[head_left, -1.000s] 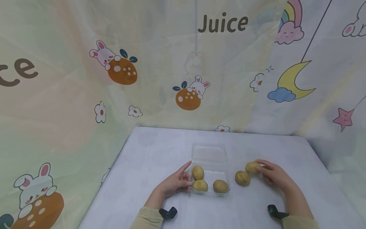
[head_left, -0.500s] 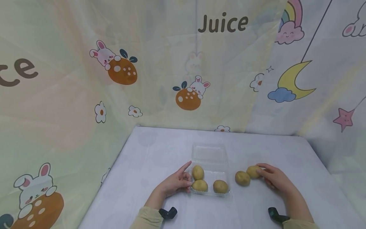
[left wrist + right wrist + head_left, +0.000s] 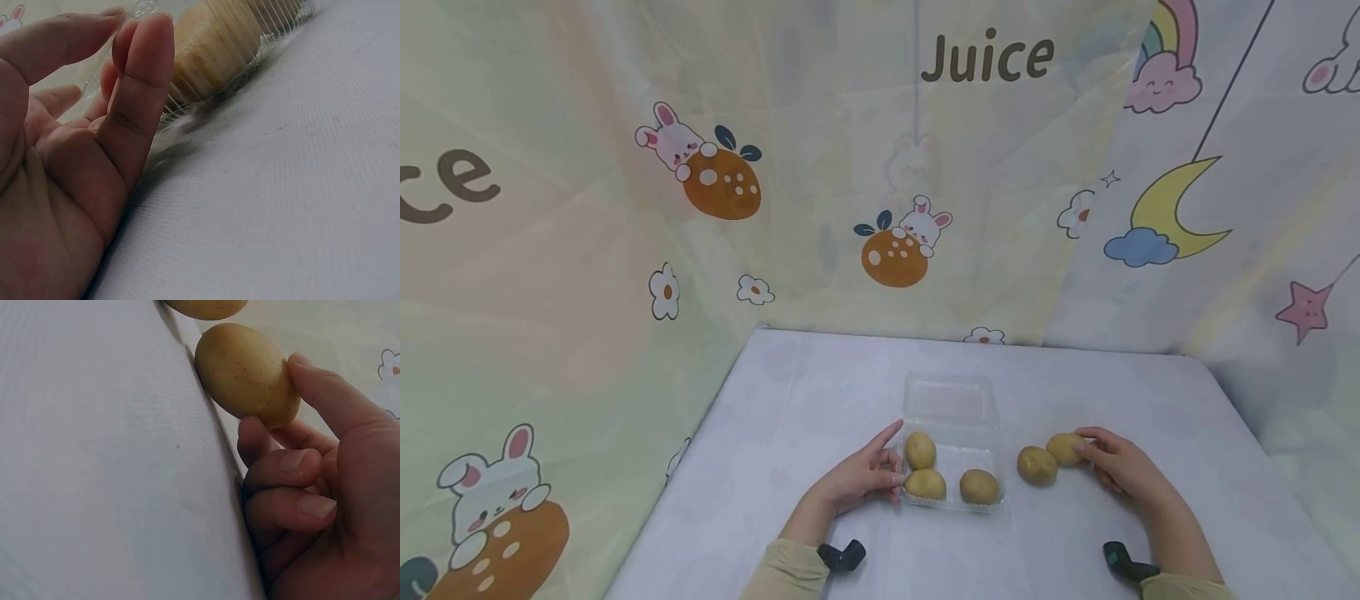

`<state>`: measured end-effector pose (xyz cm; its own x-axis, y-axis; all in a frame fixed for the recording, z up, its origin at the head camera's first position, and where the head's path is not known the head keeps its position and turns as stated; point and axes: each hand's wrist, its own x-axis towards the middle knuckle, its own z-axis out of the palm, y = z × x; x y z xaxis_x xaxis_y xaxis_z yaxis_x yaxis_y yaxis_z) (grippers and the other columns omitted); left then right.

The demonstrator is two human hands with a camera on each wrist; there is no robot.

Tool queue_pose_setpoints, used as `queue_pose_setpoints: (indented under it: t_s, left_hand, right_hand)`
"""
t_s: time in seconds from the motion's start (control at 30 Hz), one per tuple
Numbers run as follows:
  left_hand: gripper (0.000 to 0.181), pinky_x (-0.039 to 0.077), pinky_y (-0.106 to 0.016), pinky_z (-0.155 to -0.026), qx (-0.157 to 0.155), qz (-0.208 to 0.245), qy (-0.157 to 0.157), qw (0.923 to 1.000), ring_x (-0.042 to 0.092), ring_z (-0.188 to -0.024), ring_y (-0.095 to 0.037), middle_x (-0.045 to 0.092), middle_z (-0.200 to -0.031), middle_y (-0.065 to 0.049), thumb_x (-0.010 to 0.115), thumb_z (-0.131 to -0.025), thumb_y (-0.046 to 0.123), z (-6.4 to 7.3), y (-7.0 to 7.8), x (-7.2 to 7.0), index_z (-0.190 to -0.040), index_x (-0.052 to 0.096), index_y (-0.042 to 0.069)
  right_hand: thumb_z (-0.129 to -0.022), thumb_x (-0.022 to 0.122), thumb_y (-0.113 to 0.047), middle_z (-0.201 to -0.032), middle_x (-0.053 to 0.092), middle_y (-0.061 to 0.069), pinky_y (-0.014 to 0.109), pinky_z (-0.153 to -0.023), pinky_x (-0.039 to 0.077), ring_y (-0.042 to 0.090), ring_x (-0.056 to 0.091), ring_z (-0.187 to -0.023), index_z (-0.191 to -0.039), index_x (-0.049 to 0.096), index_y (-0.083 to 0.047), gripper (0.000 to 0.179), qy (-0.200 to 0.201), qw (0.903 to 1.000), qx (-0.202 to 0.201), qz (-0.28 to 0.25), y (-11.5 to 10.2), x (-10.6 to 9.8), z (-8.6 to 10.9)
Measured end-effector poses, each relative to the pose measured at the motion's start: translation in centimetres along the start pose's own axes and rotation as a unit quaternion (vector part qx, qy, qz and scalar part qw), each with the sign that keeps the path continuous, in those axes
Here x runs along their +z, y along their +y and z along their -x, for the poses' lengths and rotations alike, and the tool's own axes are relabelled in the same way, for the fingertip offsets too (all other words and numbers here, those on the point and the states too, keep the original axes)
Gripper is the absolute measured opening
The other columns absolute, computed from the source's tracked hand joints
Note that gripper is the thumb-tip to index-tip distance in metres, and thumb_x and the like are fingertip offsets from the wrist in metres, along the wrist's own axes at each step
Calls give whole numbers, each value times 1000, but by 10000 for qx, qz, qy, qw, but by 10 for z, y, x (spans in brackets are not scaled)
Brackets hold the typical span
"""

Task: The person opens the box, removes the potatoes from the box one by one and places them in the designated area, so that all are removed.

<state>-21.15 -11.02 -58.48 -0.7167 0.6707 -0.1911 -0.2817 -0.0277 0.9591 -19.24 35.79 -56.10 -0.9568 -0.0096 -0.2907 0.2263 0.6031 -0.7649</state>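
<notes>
A clear plastic clamshell box (image 3: 953, 461) lies with its lid (image 3: 949, 400) folded back on the table. Two potatoes (image 3: 920, 451) sit along its left side, and another potato (image 3: 979, 487) is in its near right corner. My left hand (image 3: 856, 482) pinches the box's left rim between thumb and fingers, index finger pointing forward. To the right of the box, my right hand (image 3: 1120, 462) holds a potato (image 3: 247, 372) by its right end with thumb and fingertips. This potato is right beside a loose potato (image 3: 1037, 466), low at the table surface.
A white cloth covers the table (image 3: 820, 383). Behind and at the sides hangs a printed curtain (image 3: 820, 167) with rabbits, a moon and the word "Juice". Dark wrist-worn devices (image 3: 842, 556) show at both wrists.
My right hand has brought its potato slightly nearer, close against the loose potato, and then stayed there. The left hand keeps its hold on the box. The head view has shifted very slightly.
</notes>
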Motion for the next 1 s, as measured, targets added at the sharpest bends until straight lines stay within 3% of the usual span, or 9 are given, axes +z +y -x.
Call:
queue_pose_setpoints:
  t_s: [0.23,0.7,1.0]
  left_hand:
    - [96,58,-32,-73,8,1,-6,10000,64,-75,-15,54,-95,0,73,-86,9,0,0,0,-156,16,42]
    - [96,58,-32,-72,10,-48,13,10000,64,-75,-15,54,-96,0,73,-87,10,-1,-1,-1,-157,15,40]
    - [98,58,-32,-73,0,-45,6,10000,64,-75,-15,54,-96,1,75,-86,12,-1,-1,-1,-157,14,40]
  right_hand:
    - [-97,52,-57,-68,49,-1,30,-47,42,12,44,-50,-132,56,-9,60,184,9996,-190,-124,5,0,0]
    - [-94,55,-58,-69,51,-4,29,-46,44,10,47,-53,-124,60,-10,56,519,9942,118,-939,12,-1,1]
    - [-97,56,-51,-74,51,-6,29,-45,44,9,47,-53,-123,58,-8,50,591,9897,-21,-1307,13,-2,2]
